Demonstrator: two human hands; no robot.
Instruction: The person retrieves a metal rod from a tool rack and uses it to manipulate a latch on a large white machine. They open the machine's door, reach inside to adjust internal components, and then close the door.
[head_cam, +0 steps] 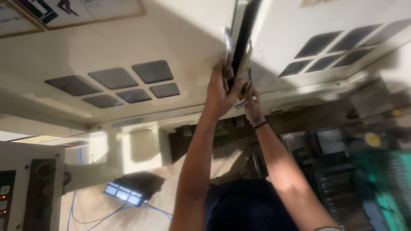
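Clenched grip seen on both sides: the left hand (pixel 219 92) is wrapped around the left metal door handle (pixel 227 49), and the right hand (pixel 252 105) is closed on the right metal door handle (pixel 248 79), lower down and partly hidden behind the dark gap (pixel 243 38) between the two doors.

Head view only: both arms are stretched forward to the seam where the left cream door (pixel 128 51) and the right cream door (pixel 325 25) meet. Each door carries a cluster of dark square window panes (pixel 124 83). A dark band is worn at the right wrist (pixel 258 124). A control panel with buttons (pixel 13 192) is seen at the left edge, a small lit lamp (pixel 124 194) with a blue cable (pixel 98 216) lies on the floor, and green machinery (pixel 381 171) is blurred at the right.

Step judged: doors being held at their handles, seam slightly parted. Whether they are being pulled apart or pushed together cannot be told. Next move would call for even force on both handles, fingers kept out of the seam.
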